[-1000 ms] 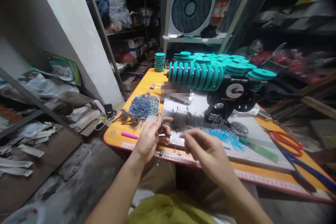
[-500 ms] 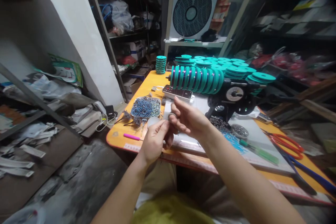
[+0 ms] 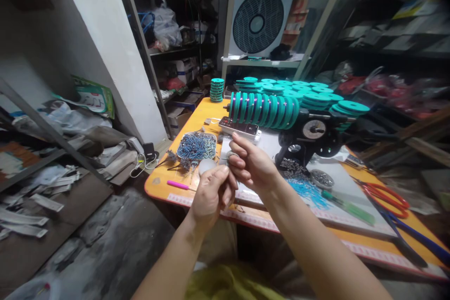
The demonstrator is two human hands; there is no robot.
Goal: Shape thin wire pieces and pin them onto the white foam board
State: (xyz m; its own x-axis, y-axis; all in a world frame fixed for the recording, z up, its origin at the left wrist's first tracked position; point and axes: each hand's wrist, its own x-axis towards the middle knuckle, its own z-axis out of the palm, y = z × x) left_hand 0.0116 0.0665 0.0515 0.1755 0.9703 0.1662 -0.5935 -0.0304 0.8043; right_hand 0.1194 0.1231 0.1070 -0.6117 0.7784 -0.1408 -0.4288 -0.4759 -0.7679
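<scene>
Near the table's front edge, my left hand (image 3: pixel 213 192) is closed, thumb pressed to fingers, on something too small to make out. My right hand (image 3: pixel 251 161) meets it, its fingers curled round a small greyish piece that I cannot identify. Just left of the hands lie a whitish round disc (image 3: pixel 207 166) and a pink-handled tool (image 3: pixel 177 184). Behind them is a tray of blue and pale screw-like parts (image 3: pixel 197 146). A phone (image 3: pixel 239 126) rests beyond my right hand, below a row of teal discs (image 3: pixel 263 110) on a black machine (image 3: pixel 305 133).
Stacks of teal discs (image 3: pixel 302 91) fill the table's back. To the right are small metal parts in a round dish (image 3: pixel 322 178), light-blue pieces (image 3: pixel 305 192), a green screwdriver (image 3: pixel 351 208), red-handled scissors (image 3: pixel 386 199) and blue-handled pliers (image 3: pixel 418 236). A fan (image 3: pixel 258 23) stands behind.
The fingers of my right hand have curled in more, and my left hand has turned slightly, its fingers nearer the right hand. The whole view has shifted a little.
</scene>
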